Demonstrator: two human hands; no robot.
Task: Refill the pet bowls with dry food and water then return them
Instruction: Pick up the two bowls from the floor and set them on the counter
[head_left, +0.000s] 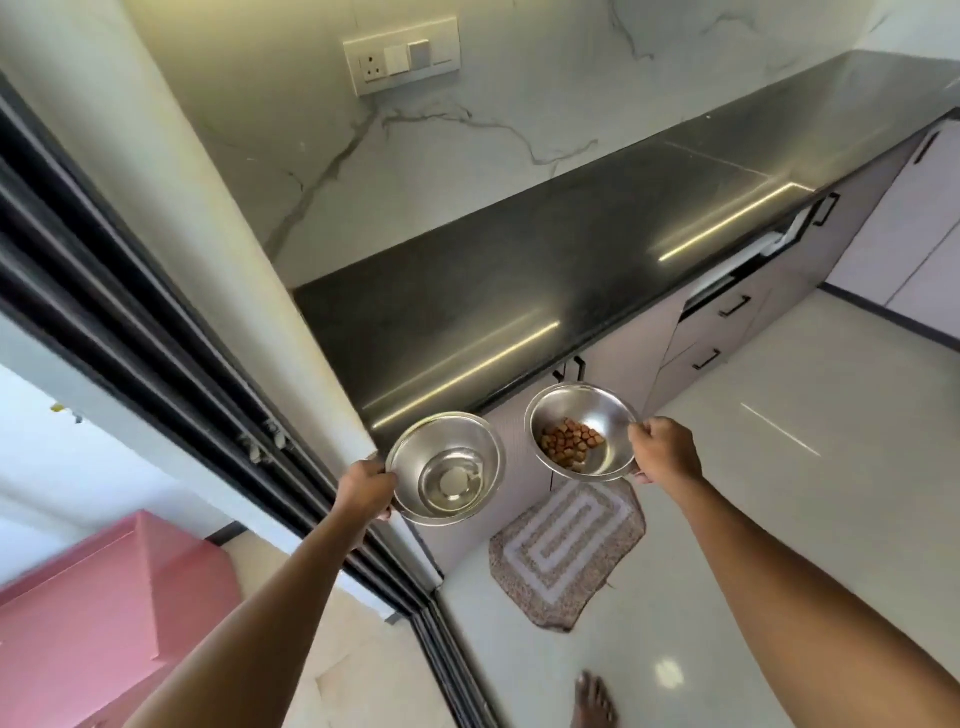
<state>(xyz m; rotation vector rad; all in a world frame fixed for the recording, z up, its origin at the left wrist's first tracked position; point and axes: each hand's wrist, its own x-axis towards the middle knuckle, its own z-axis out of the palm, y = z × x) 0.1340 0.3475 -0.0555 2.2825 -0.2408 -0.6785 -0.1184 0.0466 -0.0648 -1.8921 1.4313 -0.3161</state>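
Two steel pet bowls are held in the air in front of a black countertop (545, 270). My left hand (366, 491) grips the rim of the left bowl (447, 467), which holds clear water. My right hand (665, 449) pinches the rim of the right bowl (582, 439), which has a small heap of brown dry food (571, 441) in its bottom. Both bowls hang just off the counter's front edge, above the floor.
A patterned floor mat (569, 551) lies below the bowls on the white tiled floor. A dark sliding-door frame (156, 364) and a white wall edge stand at the left. Cabinet drawers (717, 332) run under the counter. A pink box (104, 597) sits at the lower left. My bare foot (595, 701) shows at the bottom.
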